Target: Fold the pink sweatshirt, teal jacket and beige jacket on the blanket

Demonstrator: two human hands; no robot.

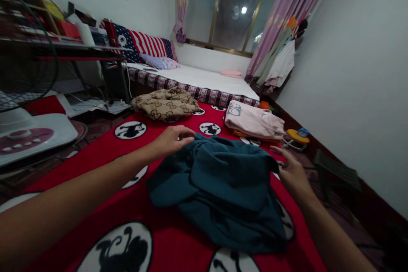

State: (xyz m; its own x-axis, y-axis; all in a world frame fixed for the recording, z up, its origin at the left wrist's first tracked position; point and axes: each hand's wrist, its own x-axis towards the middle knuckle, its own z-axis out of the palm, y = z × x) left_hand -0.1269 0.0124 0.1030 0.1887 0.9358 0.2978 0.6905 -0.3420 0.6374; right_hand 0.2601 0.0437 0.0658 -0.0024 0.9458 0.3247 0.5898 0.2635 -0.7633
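A dark teal garment (229, 170) lies crumpled and partly folded over on a red blanket (102, 165) patterned with black-and-white circles. My left hand (175, 139) is at its far left edge, fingers stretched forward and thumb apart. On the other side, my right hand (290, 170) is beside the garment's right corner, with index finger and thumb apart. Its thumb is close to the cloth edge; whether they touch I cannot tell. The kind of garment does not show.
Beyond the teal garment lie a tan patterned garment (167, 104) and a folded pink garment (253, 121). A daybed (197, 76) stands below the window. At left are a cluttered desk (95, 49) and a fan (28, 136); at right, a yellow stool (298, 136) and a dark folding stool (338, 170).
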